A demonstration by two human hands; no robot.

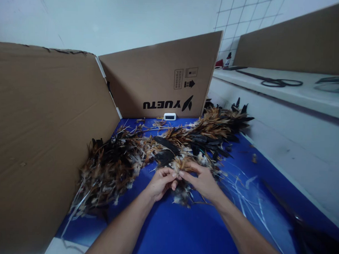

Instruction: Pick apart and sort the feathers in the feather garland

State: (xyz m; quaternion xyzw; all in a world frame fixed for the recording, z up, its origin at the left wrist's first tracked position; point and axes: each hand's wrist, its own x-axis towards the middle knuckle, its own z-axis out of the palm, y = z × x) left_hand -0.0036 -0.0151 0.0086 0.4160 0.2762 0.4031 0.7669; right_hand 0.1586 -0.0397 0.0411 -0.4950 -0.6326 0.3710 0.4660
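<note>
My left hand (pixel 161 182) and my right hand (pixel 202 180) meet over the blue table top (pixel 182 231), both pinched on a small bunch of brown and white feathers (pixel 182 165). Fluffy ends of that bunch hang below my fingers. Behind my hands a long heap of brown, black and white feathers (pixel 208 130) runs across the table. A second heap of feathers (pixel 109 169) lies at the left, against the cardboard.
Cardboard sheets stand as walls at the left (pixel 41 137) and at the back (pixel 162 78). A small white device (pixel 170 116) sits at the back sheet's foot. Loose quills (pixel 245 192) lie at the right. Scissors (pixel 279 82) rest on the white ledge at right.
</note>
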